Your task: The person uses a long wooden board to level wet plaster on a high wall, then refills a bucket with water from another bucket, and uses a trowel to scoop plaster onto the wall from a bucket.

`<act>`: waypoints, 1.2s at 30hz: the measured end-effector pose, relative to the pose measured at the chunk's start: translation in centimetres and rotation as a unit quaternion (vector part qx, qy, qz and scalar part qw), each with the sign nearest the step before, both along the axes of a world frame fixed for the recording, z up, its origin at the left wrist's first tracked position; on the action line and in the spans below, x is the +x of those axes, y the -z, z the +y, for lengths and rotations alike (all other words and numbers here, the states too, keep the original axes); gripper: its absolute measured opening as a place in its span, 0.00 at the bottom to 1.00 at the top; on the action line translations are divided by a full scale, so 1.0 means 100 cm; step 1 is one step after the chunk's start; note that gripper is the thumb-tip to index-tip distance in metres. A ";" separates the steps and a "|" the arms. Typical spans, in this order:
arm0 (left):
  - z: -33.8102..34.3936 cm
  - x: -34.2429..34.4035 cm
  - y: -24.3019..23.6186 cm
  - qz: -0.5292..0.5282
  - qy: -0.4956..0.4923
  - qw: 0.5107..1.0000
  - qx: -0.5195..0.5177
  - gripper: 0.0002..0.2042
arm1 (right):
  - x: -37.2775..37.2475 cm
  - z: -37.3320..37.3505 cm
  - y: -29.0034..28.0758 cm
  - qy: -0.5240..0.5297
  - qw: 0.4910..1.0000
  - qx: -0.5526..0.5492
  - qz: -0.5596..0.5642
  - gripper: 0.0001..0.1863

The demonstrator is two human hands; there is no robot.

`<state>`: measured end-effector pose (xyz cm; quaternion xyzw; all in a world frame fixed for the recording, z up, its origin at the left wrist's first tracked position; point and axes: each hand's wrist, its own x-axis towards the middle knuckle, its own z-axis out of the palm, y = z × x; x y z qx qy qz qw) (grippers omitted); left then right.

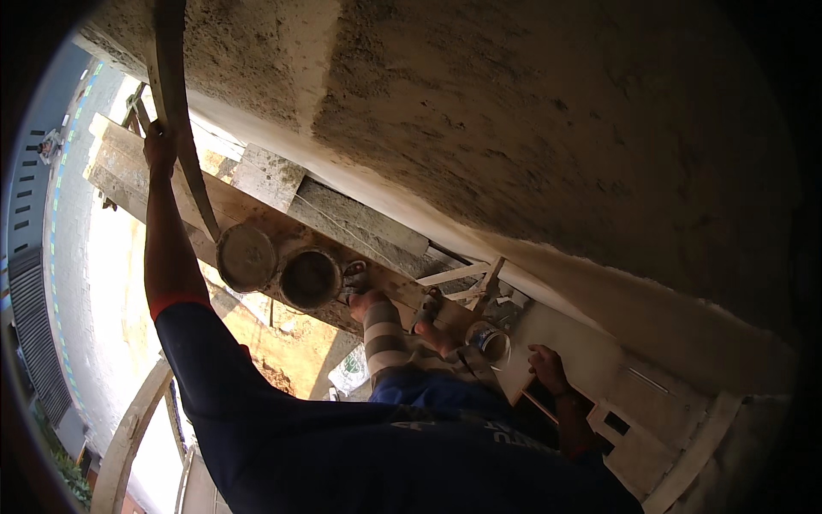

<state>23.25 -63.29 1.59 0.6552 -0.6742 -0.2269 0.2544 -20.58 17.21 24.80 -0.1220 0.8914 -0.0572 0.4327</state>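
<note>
My left hand (pixel 160 146) grips a long, narrow straightedge (pixel 175 81), which runs from the top of the view down beside a round bucket of grey material (pixel 246 257). A darker bucket (pixel 309 278) sits next to it on the wooden plank (pixel 128 163), where my bare legs and feet in sandals (pixel 428 315) also are. My right hand (pixel 546 367) hangs at the lower right with fingers loosely curled and apart, holding nothing visible, nearest to a small pail (pixel 490 346).
A rough plastered wall (pixel 531 146) fills the upper right. Wooden supports (pixel 454 274) stand by the plank, and a curved-looking beam (pixel 128 437) is at the lower left. Far below the plank lie a sunlit ground (pixel 300 343), a white sack (pixel 349 368) and a paved road (pixel 77 283).
</note>
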 end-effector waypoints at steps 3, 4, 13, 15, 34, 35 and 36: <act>-0.003 -0.019 0.004 -0.049 -0.018 0.999 -0.005 0.16 | 0.007 0.009 0.002 0.022 1.000 0.013 -0.005 0.20; -0.006 -0.013 0.005 -0.034 -0.011 0.999 0.018 0.18 | 0.008 0.010 0.002 0.036 0.999 0.020 -0.013 0.20; 0.003 -0.025 -0.011 0.017 0.064 0.998 -0.015 0.39 | 0.009 0.002 0.014 0.015 0.999 -0.018 -0.033 0.20; 0.003 -0.027 -0.012 0.016 0.062 0.998 0.014 0.42 | 0.005 -0.002 0.012 0.007 0.999 -0.026 -0.027 0.20; 0.509 0.020 0.130 -0.036 -0.053 0.971 0.232 0.15 | -0.043 0.101 0.016 0.033 0.994 0.071 -0.080 0.17; 0.563 0.035 0.144 -0.051 -0.038 0.963 0.263 0.07 | -0.049 0.114 0.019 0.025 0.993 0.072 -0.091 0.17; 0.616 0.047 0.154 -0.013 -0.075 0.950 0.304 0.04 | -0.056 0.131 0.022 0.062 0.992 0.065 -0.093 0.16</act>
